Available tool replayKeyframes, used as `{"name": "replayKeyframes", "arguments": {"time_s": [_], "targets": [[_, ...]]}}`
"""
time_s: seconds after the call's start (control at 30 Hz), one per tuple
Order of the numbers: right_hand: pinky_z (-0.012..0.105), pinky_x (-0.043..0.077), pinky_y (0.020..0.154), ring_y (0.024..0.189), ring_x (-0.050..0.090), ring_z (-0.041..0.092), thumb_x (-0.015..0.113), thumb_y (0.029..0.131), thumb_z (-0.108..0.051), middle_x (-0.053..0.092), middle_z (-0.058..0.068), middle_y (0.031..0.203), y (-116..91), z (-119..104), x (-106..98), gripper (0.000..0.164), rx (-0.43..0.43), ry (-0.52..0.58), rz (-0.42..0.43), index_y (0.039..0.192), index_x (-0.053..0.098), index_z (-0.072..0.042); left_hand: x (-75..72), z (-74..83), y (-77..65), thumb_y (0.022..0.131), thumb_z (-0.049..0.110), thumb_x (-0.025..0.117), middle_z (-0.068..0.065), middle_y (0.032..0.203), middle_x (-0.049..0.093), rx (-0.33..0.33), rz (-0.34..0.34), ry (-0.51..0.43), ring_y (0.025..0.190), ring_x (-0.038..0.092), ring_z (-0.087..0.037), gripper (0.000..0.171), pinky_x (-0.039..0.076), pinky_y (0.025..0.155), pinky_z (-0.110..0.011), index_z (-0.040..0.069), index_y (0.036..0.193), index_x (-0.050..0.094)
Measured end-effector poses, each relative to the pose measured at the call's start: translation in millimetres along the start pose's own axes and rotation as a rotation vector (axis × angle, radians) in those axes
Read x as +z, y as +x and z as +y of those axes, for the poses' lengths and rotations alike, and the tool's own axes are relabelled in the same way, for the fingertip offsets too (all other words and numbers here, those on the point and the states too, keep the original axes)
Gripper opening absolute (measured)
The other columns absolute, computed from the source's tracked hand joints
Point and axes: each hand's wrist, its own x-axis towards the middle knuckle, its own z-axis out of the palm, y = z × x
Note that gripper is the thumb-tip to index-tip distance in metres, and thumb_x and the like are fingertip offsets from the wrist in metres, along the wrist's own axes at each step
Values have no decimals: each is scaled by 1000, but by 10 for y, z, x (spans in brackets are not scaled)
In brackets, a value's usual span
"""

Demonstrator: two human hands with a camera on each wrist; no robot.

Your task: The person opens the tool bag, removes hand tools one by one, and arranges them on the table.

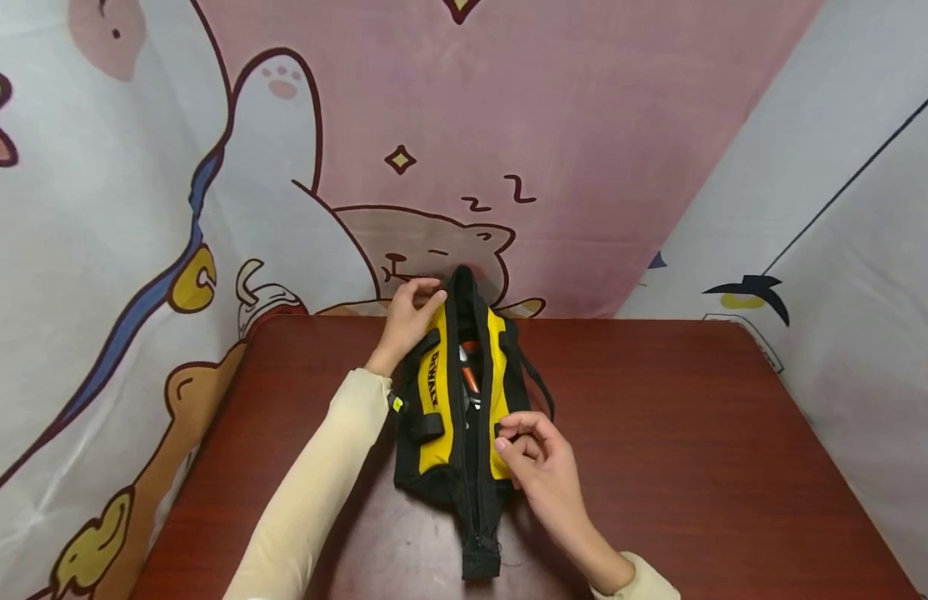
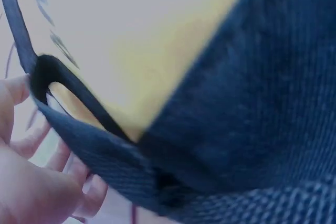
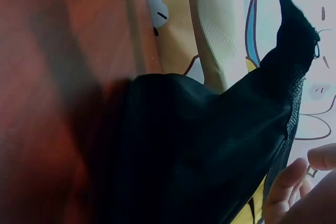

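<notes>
A black and yellow DEWALT tool bag (image 1: 436, 450) stands lengthwise on the table with its zipped top parted. Inside the opening shows an orange and grey tool (image 1: 470, 379), mostly hidden. At the far left end of the bag is my left hand (image 1: 410, 321), its thumb and fingertips right at the rim. In the left wrist view, its loosely bent fingers lie behind a black loop (image 2: 94, 145) of the bag. My right hand (image 1: 546, 471) is at the near right side, thumb and index finger apart beside the yellow panel (image 1: 498, 392).
The bag rests on a reddish-brown table (image 1: 674, 442), with tabletop on both sides. A cartoon-printed cloth (image 1: 584, 167) hangs behind and around it. A black strap (image 1: 537, 379) loops out on the right, and a black end tab (image 1: 481, 560) points toward me.
</notes>
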Motion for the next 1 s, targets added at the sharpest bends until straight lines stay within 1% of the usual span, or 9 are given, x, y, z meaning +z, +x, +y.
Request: {"name": "replayKeyframes", "arguments": {"time_s": [0.07, 0.13, 0.27, 0.33, 0.47, 0.57, 0.7, 0.83, 1.0], "targets": [[21, 44, 57, 66, 53, 9, 77, 98, 5, 65, 16, 108, 36, -23, 48, 29, -47, -26, 19, 125, 67, 7, 0, 84, -29, 113, 25, 67, -23, 147, 55, 42, -23, 75, 129, 59, -39, 44, 48, 114, -50, 0, 149, 61], [21, 43, 58, 70, 54, 11, 80, 95, 5, 64, 20, 110, 67, -48, 89, 31, -89, -60, 25, 124, 69, 2, 9, 163, -55, 113, 27, 66, -23, 149, 52, 67, -36, 112, 130, 56, -40, 47, 47, 115, -52, 0, 151, 59], [21, 42, 56, 67, 52, 11, 88, 90, 2, 62, 20, 102, 112, -68, 155, 38, -132, -131, 25, 123, 72, -6, 25, 287, -108, 111, 32, 68, -23, 152, 46, 74, -73, 147, 130, 54, -41, 55, 47, 112, -55, 3, 156, 54], [21, 44, 56, 68, 53, 10, 91, 88, 0, 60, 20, 101, 124, -68, 177, 40, -131, -154, 24, 122, 73, -8, 29, 322, -134, 109, 34, 71, -23, 152, 45, 75, -95, 178, 131, 54, -43, 60, 46, 112, -56, 4, 157, 53], [21, 44, 58, 70, 54, 10, 93, 86, -1, 56, 23, 105, 138, -57, 195, 42, -119, -195, 25, 122, 73, -10, 29, 354, -174, 105, 36, 76, -24, 148, 47, 93, -121, 274, 129, 54, -44, 68, 37, 114, -61, 4, 160, 50], [21, 44, 57, 69, 55, 11, 93, 85, -1, 56, 19, 103, 141, -45, 191, 42, -112, -220, 27, 122, 74, -12, 30, 376, -200, 104, 33, 77, -24, 146, 49, 116, -135, 326, 126, 54, -41, 69, 32, 111, -63, 5, 161, 48], [21, 45, 56, 68, 55, 11, 93, 85, -1, 56, 14, 100, 139, -37, 170, 43, -119, -238, 25, 121, 75, -13, 22, 431, -239, 102, 25, 76, -24, 142, 50, 130, -157, 345, 125, 54, -40, 68, 34, 108, -63, 8, 162, 49], [21, 46, 56, 70, 56, 12, 91, 84, 4, 57, 18, 107, 134, -35, 150, 45, -143, -218, 19, 123, 73, -10, -19, 482, -299, 99, 19, 73, -24, 142, 50, 128, -174, 351, 129, 53, -41, 68, 34, 108, -64, 10, 163, 50], [20, 45, 52, 71, 58, 10, 85, 81, 13, 54, 20, 117, 141, -30, 105, 50, -141, -206, 10, 125, 72, -8, -88, 541, -401, 98, 16, 73, -23, 136, 51, 118, -188, 398, 116, 53, -37, 68, 41, 99, -55, 14, 163, 54]]}}
